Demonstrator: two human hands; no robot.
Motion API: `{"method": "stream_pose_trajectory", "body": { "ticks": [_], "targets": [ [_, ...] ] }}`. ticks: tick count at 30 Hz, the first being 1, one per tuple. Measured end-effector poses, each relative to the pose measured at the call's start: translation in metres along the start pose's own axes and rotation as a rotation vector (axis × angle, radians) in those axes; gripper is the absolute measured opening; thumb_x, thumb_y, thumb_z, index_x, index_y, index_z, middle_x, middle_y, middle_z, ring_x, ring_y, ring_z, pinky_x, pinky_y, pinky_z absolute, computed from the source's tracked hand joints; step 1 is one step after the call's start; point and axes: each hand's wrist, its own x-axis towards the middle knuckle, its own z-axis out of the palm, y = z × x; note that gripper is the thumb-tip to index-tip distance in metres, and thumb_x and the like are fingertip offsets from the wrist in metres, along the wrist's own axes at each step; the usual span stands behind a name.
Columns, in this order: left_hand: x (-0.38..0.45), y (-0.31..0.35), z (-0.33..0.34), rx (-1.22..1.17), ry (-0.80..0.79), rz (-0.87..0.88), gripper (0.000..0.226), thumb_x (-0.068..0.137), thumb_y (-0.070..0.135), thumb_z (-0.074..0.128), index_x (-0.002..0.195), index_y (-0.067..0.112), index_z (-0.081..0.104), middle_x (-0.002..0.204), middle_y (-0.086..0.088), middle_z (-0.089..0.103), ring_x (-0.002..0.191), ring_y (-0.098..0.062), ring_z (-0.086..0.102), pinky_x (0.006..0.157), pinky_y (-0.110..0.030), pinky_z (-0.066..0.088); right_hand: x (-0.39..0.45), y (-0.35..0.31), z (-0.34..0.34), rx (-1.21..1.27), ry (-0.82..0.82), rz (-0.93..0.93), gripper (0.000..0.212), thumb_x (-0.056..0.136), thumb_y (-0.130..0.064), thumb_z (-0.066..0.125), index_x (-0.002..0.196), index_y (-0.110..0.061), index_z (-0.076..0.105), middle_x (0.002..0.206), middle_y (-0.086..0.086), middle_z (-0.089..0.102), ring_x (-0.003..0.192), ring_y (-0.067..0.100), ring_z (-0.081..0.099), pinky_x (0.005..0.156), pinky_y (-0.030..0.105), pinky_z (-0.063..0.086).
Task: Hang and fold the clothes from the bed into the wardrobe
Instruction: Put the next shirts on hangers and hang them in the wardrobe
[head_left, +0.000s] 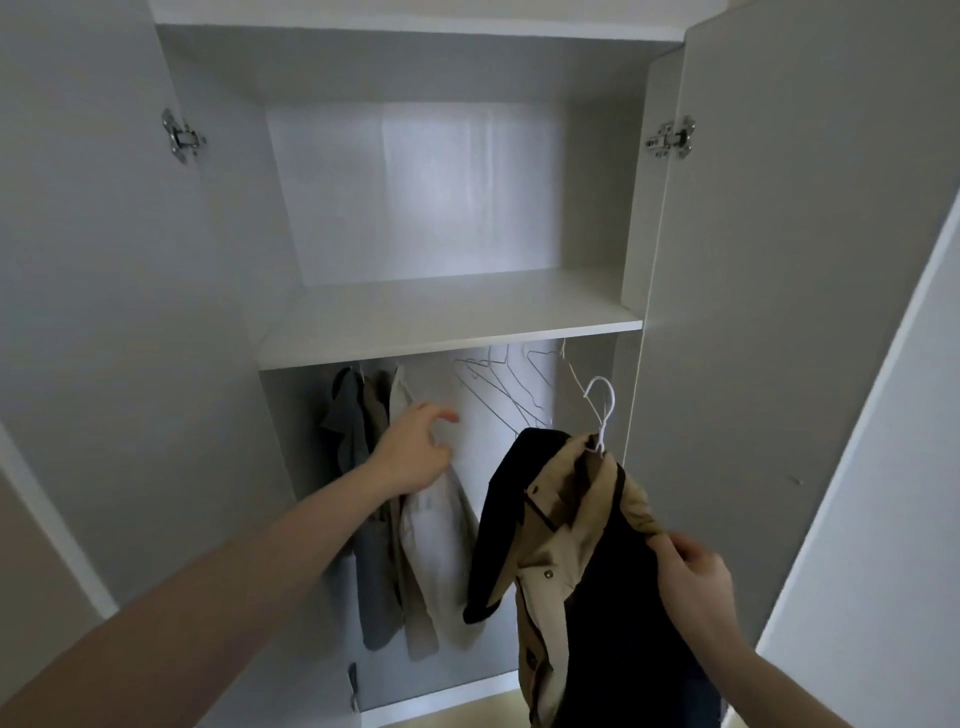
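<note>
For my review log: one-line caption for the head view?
Right hand holds tan-and-navy jacket on white hanger; left hand parts hung clothes.

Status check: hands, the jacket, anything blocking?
Right hand grips tan-and-navy jacket on white hanger, not yet hung. Left hand open against cream shirt. Empty hangers crowd the gap.

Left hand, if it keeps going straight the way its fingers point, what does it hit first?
Probably nothing before the white back panel. The left hand points up and right into the gap between the hanging cream shirt and the empty wire hangers. Depth is unclear; it may graze the hangers.
</note>
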Motion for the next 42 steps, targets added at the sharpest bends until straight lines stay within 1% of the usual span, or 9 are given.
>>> {"method": "stream_pose_trajectory", "body": {
  "ticks": [4, 10, 17, 24, 28, 31, 35, 38, 42],
  "targets": [
    [0.044, -0.014, -0.033, -0.009, 0.132, -0.005, 0.042, 0.085, 0.007, 0.064, 0.125, 0.019, 0.064, 0.130, -0.006, 0.053, 0.112, -0.023, 0.058, 0.096, -0.027, 0.041, 0.033, 0.001, 0.038, 0.004, -0.010, 0.044, 0.031, 0.097, -0.029, 0.059, 0.071, -0.017, 0.073, 0.066, -0.001, 0.072, 0.071, 0.018, 0.070, 0.064, 0.034, 0.053],
    [0.104, -0.033, -0.068, 0.110, 0.197, -0.007, 0.040, 0.087, 0.009, 0.064, 0.126, 0.018, 0.062, 0.135, -0.006, 0.050, 0.117, -0.018, 0.050, 0.095, -0.026, 0.036, 0.083, -0.001, 0.094, 0.011, -0.106, 0.047, 0.032, 0.098, -0.026, 0.059, 0.071, -0.021, 0.074, 0.064, -0.005, 0.071, 0.058, 0.004, 0.065, 0.053, 0.027, 0.046],
    [0.179, -0.058, -0.081, 0.208, 0.203, -0.138, 0.045, 0.089, 0.020, 0.066, 0.133, 0.018, 0.058, 0.145, -0.011, 0.044, 0.127, -0.027, 0.049, 0.107, -0.034, 0.040, 0.141, -0.004, 0.154, 0.015, -0.239, 0.030, 0.024, 0.101, -0.025, 0.056, 0.098, -0.019, 0.079, 0.082, 0.000, 0.076, 0.083, 0.019, 0.070, 0.083, 0.038, 0.056],
    [0.231, -0.101, -0.064, 0.251, 0.117, -0.353, 0.052, 0.102, 0.045, 0.052, 0.145, 0.017, 0.049, 0.156, -0.011, 0.039, 0.140, -0.030, 0.041, 0.118, -0.040, 0.032, 0.208, -0.012, 0.210, -0.003, -0.319, 0.015, 0.029, 0.103, -0.028, 0.053, 0.116, -0.013, 0.074, 0.096, 0.001, 0.070, 0.092, 0.022, 0.063, 0.091, 0.035, 0.050],
    [0.248, -0.125, -0.053, 0.340, 0.053, -0.399, 0.060, 0.104, 0.051, 0.042, 0.152, 0.015, 0.043, 0.158, -0.010, 0.040, 0.144, -0.030, 0.037, 0.119, -0.043, 0.028, 0.238, -0.020, 0.240, -0.005, -0.362, 0.009, 0.030, 0.104, -0.028, 0.049, 0.110, -0.011, 0.072, 0.099, 0.006, 0.073, 0.093, 0.024, 0.066, 0.094, 0.043, 0.054],
    [0.265, -0.138, -0.054, 0.469, -0.005, -0.421, 0.073, 0.100, 0.066, 0.031, 0.159, 0.022, 0.029, 0.165, -0.007, 0.028, 0.149, -0.029, 0.030, 0.122, -0.045, 0.023, 0.260, -0.029, 0.267, -0.007, -0.341, 0.010, 0.029, 0.103, -0.030, 0.048, 0.109, -0.012, 0.071, 0.092, 0.001, 0.070, 0.084, 0.017, 0.063, 0.086, 0.036, 0.052],
    [0.281, -0.152, -0.057, 0.490, -0.080, -0.492, 0.096, 0.083, 0.087, 0.018, 0.162, 0.032, 0.013, 0.170, -0.002, 0.009, 0.156, -0.029, 0.011, 0.125, -0.050, 0.010, 0.280, -0.041, 0.306, -0.035, -0.385, 0.045, 0.033, 0.104, -0.035, 0.044, 0.101, -0.013, 0.068, 0.093, 0.006, 0.071, 0.090, 0.025, 0.067, 0.098, 0.049, 0.053],
    [0.287, -0.161, -0.058, 0.463, -0.062, -0.512, 0.111, 0.066, 0.094, 0.013, 0.161, 0.036, 0.014, 0.170, 0.002, 0.009, 0.156, -0.027, 0.009, 0.124, -0.050, 0.008, 0.293, -0.046, 0.332, -0.061, -0.387, 0.020, 0.032, 0.102, -0.037, 0.044, 0.103, -0.016, 0.068, 0.097, 0.005, 0.071, 0.094, 0.027, 0.067, 0.101, 0.050, 0.051],
    [0.293, -0.172, -0.055, 0.481, -0.006, -0.502, 0.105, 0.071, 0.093, 0.014, 0.160, 0.037, 0.018, 0.170, 0.005, 0.013, 0.156, -0.026, 0.013, 0.124, -0.050, 0.010, 0.308, -0.061, 0.361, -0.052, -0.371, -0.029, 0.025, 0.101, -0.028, 0.048, 0.089, -0.013, 0.064, 0.087, 0.006, 0.068, 0.090, 0.029, 0.066, 0.090, 0.042, 0.054]
  ]
}}
